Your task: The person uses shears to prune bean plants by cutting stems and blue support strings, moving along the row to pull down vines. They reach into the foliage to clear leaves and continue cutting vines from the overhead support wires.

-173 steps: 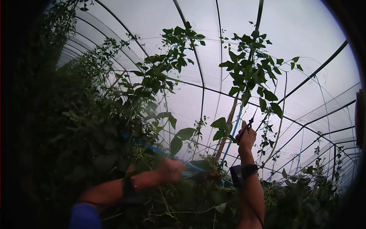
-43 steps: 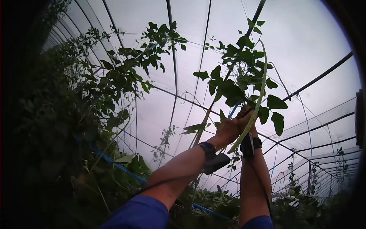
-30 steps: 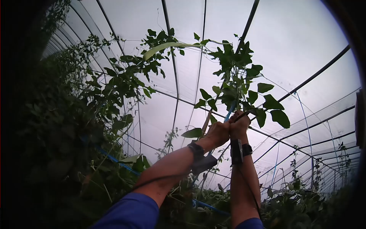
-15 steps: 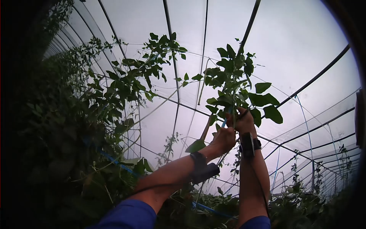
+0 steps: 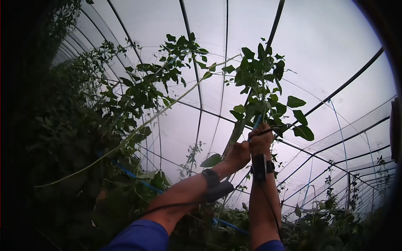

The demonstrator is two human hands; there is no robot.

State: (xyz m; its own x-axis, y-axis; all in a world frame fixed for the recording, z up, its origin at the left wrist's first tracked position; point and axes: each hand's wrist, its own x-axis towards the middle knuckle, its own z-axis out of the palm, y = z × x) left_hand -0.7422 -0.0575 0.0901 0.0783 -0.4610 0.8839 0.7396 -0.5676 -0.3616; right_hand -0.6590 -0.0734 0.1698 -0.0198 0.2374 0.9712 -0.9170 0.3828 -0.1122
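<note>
Both my hands are raised at a leafy climbing vine [image 5: 264, 79] right of centre. Blue twine [image 5: 258, 121] runs up past my fists into the vine's stems. My left hand [image 5: 238, 154] is closed low beside the other, with the lower twine at its fingers. My right hand [image 5: 261, 138] is closed around the twine at the base of the leaves. A thin dark piece [image 5: 272, 129] sticks out of this fist to the right; I cannot tell what it is. A large leaf [image 5: 211, 160] hangs just left of my left hand.
A long pale stem [image 5: 138, 130] slants across from lower left to upper centre. Denser vines [image 5: 134, 92] fill the left side. Dark roof hoops [image 5: 343, 86] carry the translucent cover [image 5: 318, 46]. Blue strings [image 5: 336, 121] hang at the right above low foliage.
Both hands have shifted slightly left, the right one also lower. The pale stem's drooping end has swung up, so it now lies as one long slant. The vine's top leans a little right.
</note>
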